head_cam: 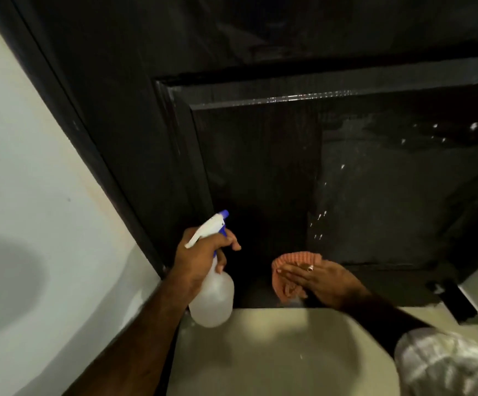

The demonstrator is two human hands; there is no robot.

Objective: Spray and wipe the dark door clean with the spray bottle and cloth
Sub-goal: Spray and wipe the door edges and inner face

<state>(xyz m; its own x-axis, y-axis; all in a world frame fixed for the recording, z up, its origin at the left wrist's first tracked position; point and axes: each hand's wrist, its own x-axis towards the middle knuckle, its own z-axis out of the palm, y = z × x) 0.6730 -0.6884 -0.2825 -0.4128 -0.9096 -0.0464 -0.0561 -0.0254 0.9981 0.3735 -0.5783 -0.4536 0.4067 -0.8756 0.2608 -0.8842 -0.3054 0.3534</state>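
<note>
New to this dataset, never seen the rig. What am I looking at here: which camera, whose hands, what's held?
There is no robot: a person works with bare hands. The single picture comes from a wide-angle camera on the person's head, looking forward and down.

The left hand grips a clear spray bottle with a white and blue trigger head. The right hand, wearing a ring, presses an orange cloth flat against the lower part of the dark door. Droplets and wet streaks show on the door's recessed panel. The wall to the left is pale, and so is the floor below.
</note>
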